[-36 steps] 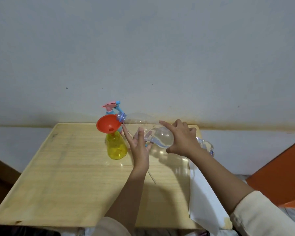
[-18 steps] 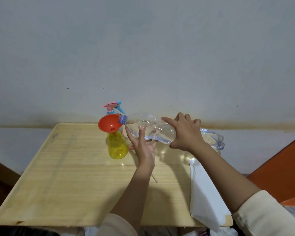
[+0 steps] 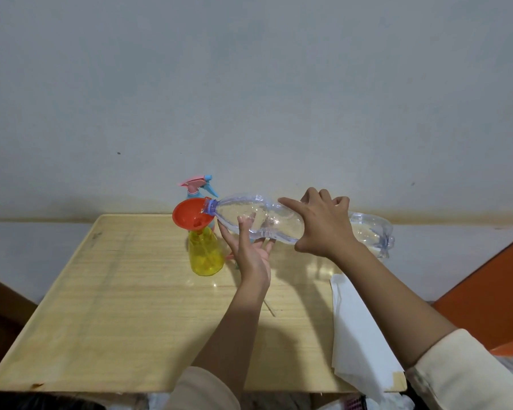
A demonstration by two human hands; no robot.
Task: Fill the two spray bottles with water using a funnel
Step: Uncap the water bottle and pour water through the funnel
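Note:
A yellow spray bottle point(image 3: 205, 253) stands uncapped near the table's far edge with an orange funnel point(image 3: 190, 218) in its neck. A large clear water bottle point(image 3: 267, 221) lies almost level, its blue-ringed mouth over the funnel's rim. My right hand point(image 3: 323, 224) grips its middle from above. Beneath its front part, my left hand point(image 3: 251, 250) has its fingers spread and touching the bottle. Behind the funnel I see the pink and blue trigger head point(image 3: 197, 184) of a second spray bottle, body hidden.
The wooden table point(image 3: 131, 306) stands against a grey wall. A white paper sheet point(image 3: 359, 329) lies on its right side. A thin straw-like stick point(image 3: 269, 309) rests near my left wrist. Something orange point(image 3: 492, 294) stands to the right of the table.
The water bottle's base has risen and the bottle has tipped from slanting to nearly level, its mouth staying at the funnel. Both hands stayed on it.

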